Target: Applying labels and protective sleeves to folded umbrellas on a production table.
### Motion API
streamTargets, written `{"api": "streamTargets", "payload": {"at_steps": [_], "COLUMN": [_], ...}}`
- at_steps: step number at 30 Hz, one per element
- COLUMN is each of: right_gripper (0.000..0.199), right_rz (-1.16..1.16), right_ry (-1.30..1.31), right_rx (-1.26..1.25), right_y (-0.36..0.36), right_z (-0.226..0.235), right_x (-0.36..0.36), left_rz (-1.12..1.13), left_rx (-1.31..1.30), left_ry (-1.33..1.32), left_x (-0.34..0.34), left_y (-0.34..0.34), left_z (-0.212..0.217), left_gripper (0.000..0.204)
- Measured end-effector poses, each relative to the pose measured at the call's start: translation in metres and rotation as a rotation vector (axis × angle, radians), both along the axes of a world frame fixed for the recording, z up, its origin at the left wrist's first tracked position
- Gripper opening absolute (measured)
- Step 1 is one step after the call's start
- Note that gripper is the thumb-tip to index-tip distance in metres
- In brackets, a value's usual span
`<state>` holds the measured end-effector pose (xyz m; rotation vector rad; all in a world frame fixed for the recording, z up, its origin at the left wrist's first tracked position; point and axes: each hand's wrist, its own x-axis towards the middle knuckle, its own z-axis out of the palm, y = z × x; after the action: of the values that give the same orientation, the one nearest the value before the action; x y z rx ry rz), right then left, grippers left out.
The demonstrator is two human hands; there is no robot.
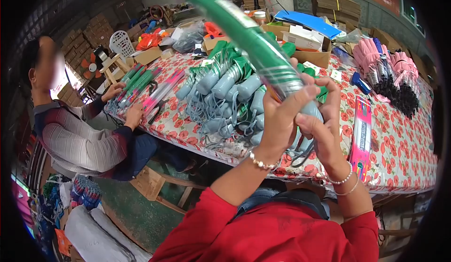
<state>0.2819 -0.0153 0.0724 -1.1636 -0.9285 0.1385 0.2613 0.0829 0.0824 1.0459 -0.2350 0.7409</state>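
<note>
Tilted up toward the upper left is a folded green umbrella (pixel 251 39) with a shiny, clear-looking covering and a white label, partly smeared by motion. My left hand (pixel 284 107) wraps round its lower part. My right hand (pixel 324 118) grips the grey-blue handle end, thumb pressed against it. Below and behind my hands lies a pile of green umbrellas (pixel 223 86) with grey-blue handles and cord loops. On the table to the right of my right hand rests a flat pink-and-clear packaging sleeve (pixel 361 135).
A poppy-patterned cloth covers the table (pixel 394 154). Bundles of pink umbrellas (pixel 387 69) and a blue tool (pixel 361 83) lie at the right. Cartons (pixel 307 50) stand at the back. At the left, a co-worker (pixel 84 135) handles packed green umbrellas (pixel 141 83) beside a wooden stool (pixel 149 183).
</note>
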Motion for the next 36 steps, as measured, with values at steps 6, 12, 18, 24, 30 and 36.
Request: {"api": "streamTargets", "payload": {"at_steps": [6, 12, 18, 24, 30, 36], "right_gripper": [0.066, 0.063, 0.060, 0.062, 0.064, 0.048], "right_rz": [-0.165, -0.302, -0.579, -0.260, -0.230, 0.096], "right_ry": [-0.314, -0.736, -1.074, -0.865, -1.017, -0.918], "right_rx": [-0.072, -0.138, -0.085, -0.069, -0.329, -0.552], "right_y": [-0.011, -0.014, 0.047, 0.084, 0.099, 0.072], "right_z": [-0.013, -0.015, -0.004, -0.035, -0.050, 0.005], "right_x": [0.003, -0.009, -0.004, 0.014, -0.009, 0.004], "left_rz": [-0.280, -0.208, -0.155, 0.012, 0.227, 0.972], "left_rx": [-0.361, -0.461, -0.405, -0.248, 0.071, 0.708], "left_ry": [-0.150, -0.206, -0.174, -0.169, 0.095, 0.688], "left_x": [0.001, 0.026, 0.017, -0.011, -0.049, -0.142], "left_y": [0.091, 0.184, 0.102, 0.086, 0.134, 0.271], "left_z": [0.025, 0.030, 0.036, 0.017, -0.020, -0.044], "left_gripper": [0.045, 0.037, 0.041, 0.041, 0.073, 0.092]}}
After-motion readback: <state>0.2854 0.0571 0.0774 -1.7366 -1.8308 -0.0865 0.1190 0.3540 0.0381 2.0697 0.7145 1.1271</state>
